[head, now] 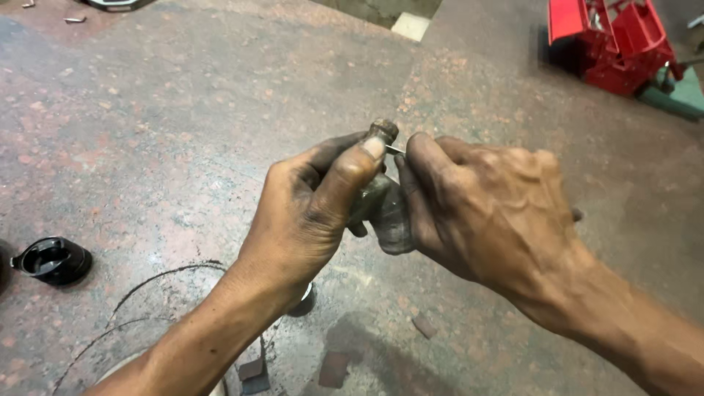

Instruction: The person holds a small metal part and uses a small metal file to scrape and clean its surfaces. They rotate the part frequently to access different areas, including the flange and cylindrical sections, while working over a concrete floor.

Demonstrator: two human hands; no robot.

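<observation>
My left hand (312,209) grips a small, grimy metal part (381,139) with a rounded brownish top, thumb pressed up against it. My right hand (488,209) pinches a thin metal pin or tool (396,149) against the side of that part, near its top. Both hands are smeared with dark grease and meet above the floor in the middle of the view. The lower body of the part is mostly hidden by my fingers.
A speckled reddish stone floor (169,117) lies below. A black plastic cup-like piece (51,260) sits at the left. A red metal toolbox (612,40) stands open at the top right. Thin dark wires (158,279) curve near my left forearm.
</observation>
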